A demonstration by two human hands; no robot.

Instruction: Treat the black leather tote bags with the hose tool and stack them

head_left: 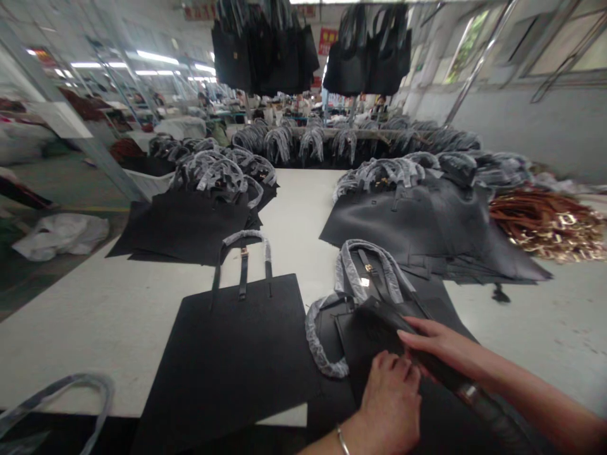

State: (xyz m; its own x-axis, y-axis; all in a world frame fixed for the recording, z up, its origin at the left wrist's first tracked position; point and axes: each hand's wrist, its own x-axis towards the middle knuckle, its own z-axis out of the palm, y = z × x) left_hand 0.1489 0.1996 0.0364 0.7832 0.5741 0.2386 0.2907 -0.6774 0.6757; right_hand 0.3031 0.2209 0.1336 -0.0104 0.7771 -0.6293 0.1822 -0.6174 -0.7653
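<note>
My left hand [391, 398], with a bracelet at the wrist, is curled into a loose fist and presses on a black bag [374, 328] lying in front of me. My right hand [439, 347] lies over a long dark strap [474, 392] that runs across the bag toward the lower right; its fingers are closed around the strap. The bag's handles [351, 272] are wrapped in grey protective film. A second flat black bag [232, 354] with wrapped handles lies to the left of my hands.
Stacks of flat black bags [190, 221] [427, 221] with wrapped handles cover the white table [85, 316]. A heap of brown straps with gold buckles [545, 224] lies at the right. More black bags [265, 44] hang overhead. A white sack [57, 234] sits on the floor left.
</note>
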